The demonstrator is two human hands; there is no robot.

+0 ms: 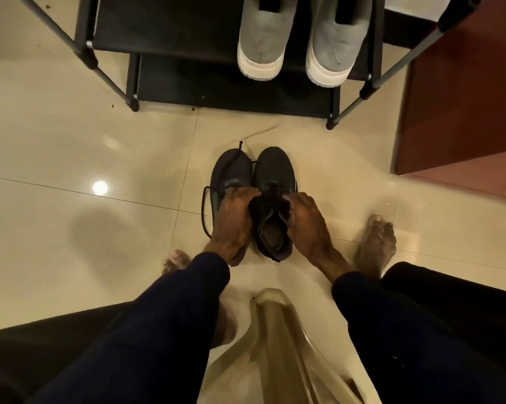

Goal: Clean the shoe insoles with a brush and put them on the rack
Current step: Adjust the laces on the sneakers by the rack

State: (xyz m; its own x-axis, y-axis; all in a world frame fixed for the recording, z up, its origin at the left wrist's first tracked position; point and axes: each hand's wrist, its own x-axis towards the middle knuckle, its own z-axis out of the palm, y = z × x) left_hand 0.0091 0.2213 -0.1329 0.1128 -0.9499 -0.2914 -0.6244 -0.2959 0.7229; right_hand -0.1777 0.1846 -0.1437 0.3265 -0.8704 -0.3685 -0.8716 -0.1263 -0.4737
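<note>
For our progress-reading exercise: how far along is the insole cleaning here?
Done: nothing yet; the rack holds only grey shoes. In hand: the left hand and right hand pull open one black shoe, its insole still inside. Left: take out both insoles, brush them (no brush in view) and set them on the rack.

Warm dim indoor light; lamp glare on floor tiles (99, 188); wide-angle bending at edges.

Cream tile floor (71, 147) carries two dark shoes (275, 167) and a black rack (231, 97).
</note>
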